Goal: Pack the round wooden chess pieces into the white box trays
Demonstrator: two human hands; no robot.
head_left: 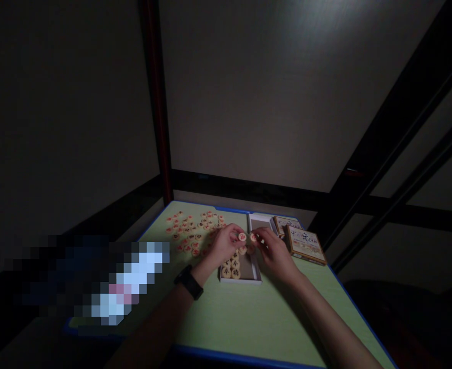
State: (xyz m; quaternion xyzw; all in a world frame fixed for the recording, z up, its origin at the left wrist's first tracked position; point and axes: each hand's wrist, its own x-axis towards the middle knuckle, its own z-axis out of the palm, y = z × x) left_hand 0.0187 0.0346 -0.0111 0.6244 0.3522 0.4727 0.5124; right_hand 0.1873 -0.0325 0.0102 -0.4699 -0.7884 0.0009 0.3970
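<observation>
Between the fingertips of my left hand [225,242] is a round wooden Chinese chess piece [242,237] with a red character. My right hand [274,248] pinches another red-marked Chinese chess piece [253,238] close beside it. Both hands are above a shallow white box tray [245,281], whose left part holds rows of pieces with dark characters [235,272]. Part of the tray's far end is hidden by my hands. Loose pieces with red and dark characters [187,225] lie scattered on the table to the left.
A second white tray [262,223] stands behind my hands. Two printed boxes [306,243] are at the right edge of the green, blue-edged table [226,323]. A blurred-out bright patch [134,277] covers the left side. Dark wall panels rise behind.
</observation>
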